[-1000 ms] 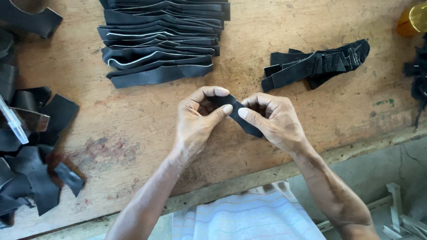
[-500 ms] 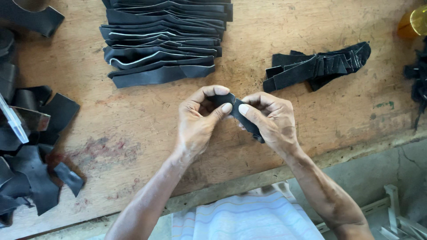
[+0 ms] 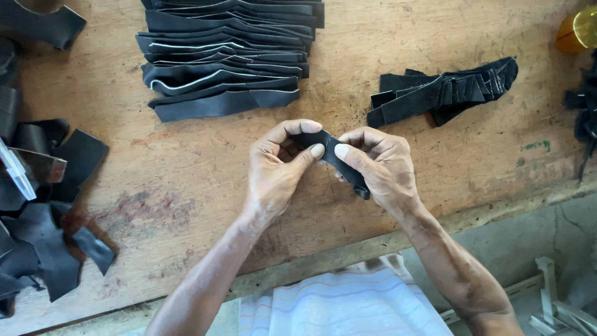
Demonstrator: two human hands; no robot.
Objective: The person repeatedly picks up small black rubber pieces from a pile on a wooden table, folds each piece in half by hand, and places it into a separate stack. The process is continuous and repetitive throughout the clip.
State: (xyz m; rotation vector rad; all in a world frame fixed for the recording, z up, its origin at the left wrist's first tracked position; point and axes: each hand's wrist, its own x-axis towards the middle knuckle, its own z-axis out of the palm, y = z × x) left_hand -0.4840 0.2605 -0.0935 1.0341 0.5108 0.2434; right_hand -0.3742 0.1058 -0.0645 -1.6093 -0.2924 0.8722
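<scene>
Black strip (image 3: 341, 163) remains pinched between left hand (image 3: 278, 168) and right hand (image 3: 380, 169) above the wooden bench (image 3: 186, 174) — thumbs unmoved since earlier frames — so the working of it continues.

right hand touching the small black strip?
Touching. Head view: right hand pinches the black strip between thumb and fingers, with left hand gripping its other end.

Black strip (image 3: 344, 167); black stacked pieces (image 3: 227, 59); brown wooden table (image 3: 186, 162); striped cloth (image 3: 348, 308).
</scene>
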